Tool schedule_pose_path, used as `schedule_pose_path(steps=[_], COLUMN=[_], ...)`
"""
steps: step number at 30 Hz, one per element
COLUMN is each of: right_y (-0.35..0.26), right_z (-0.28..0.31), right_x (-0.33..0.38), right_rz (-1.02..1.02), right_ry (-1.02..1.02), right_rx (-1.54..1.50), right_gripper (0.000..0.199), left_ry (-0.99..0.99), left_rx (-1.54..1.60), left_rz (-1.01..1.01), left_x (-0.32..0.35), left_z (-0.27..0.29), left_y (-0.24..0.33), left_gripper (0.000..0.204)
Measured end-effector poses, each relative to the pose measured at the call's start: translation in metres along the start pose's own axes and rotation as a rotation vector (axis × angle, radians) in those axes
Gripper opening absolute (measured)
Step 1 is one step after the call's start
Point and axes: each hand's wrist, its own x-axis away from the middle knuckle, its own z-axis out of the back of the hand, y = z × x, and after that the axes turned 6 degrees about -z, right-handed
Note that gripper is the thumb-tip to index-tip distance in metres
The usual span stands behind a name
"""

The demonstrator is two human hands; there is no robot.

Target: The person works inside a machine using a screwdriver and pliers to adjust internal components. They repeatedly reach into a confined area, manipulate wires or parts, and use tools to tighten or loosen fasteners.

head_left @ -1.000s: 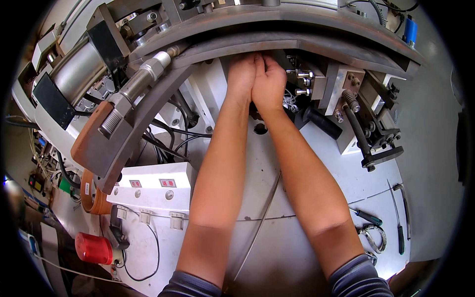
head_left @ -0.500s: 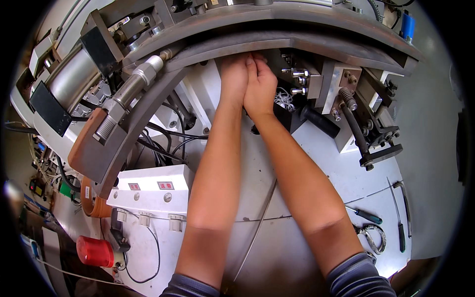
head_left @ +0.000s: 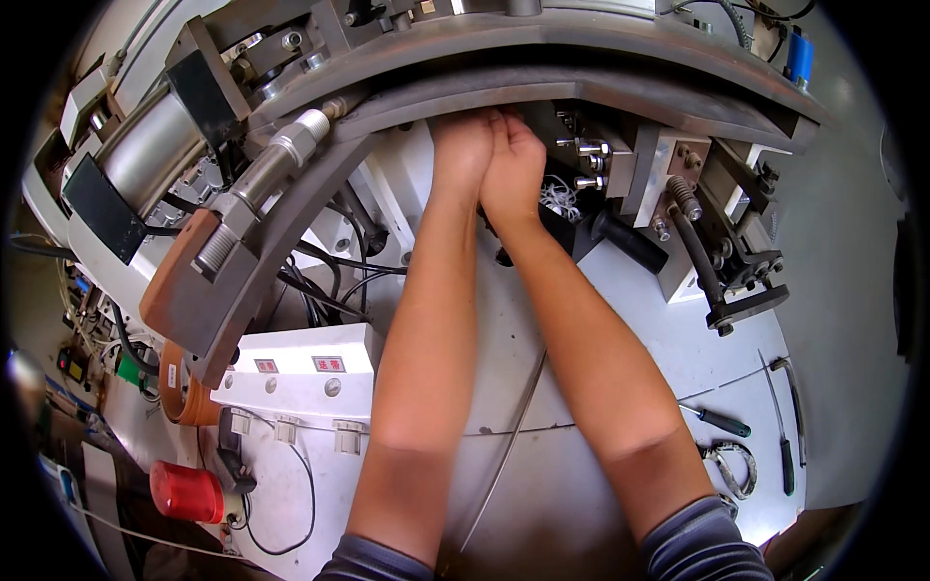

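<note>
Up under the big curved metal bar [head_left: 542, 92] my fingers are tucked out of sight, so I cannot tell if they are wide, narrow, or holding something. My left hand [head_left: 461, 150] and my right hand [head_left: 513, 165] are pressed side by side, touching each other. Their tips go into the dark gap below the bar, and the part I am reaching for is hidden in there.

Room is tight here. The bar's edge sits right on top of my hands. Just to the right of my right hand, shiny bolts [head_left: 581, 160] stick out toward it, and a black handle [head_left: 628, 242] lies near my wrist. To the left, a slanted metal arm [head_left: 281, 252] with a silver cylinder [head_left: 266, 174] runs down beside my left arm, with black cables [head_left: 329, 281] between them. Below my arms the round grey worktop [head_left: 542, 320] is open.

Farther out, a white control box [head_left: 300, 378] sits by my left elbow, with a red lamp [head_left: 186, 491] below it. Screwdrivers [head_left: 717, 421] lie at the right edge.

Since a moment ago, my hands have stayed together in the same spot under the bar. My arms look much the same too.
</note>
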Motion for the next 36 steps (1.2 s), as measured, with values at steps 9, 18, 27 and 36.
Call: schedule_pose_path(steps=[9,18,27,36], right_y=[-0.003,-0.020,0.009,0.001], right_z=[0.001,0.011,0.016,0.018], right_x=[0.002,-0.001,0.006,0.017], right_rz=[0.051,0.038,0.051,-0.027], right_ry=[0.064,0.074,0.035,-0.035], right_rx=[0.001,0.252,0.095,0.084], right_gripper=[0.030,0.031,0.033,0.031], left_ry=[-0.085,0.019,-0.005,-0.034], left_rx=[-0.220,0.033,0.205,0.397], left_rz=[-0.039,0.087,0.151,0.222], left_x=[0.001,0.003,0.023,0.027], left_z=[0.003,-0.006,-0.008,-0.002], left_y=[0.013,0.007,0.012,0.004], left_gripper=[0.039,0.038,0.030,0.033])
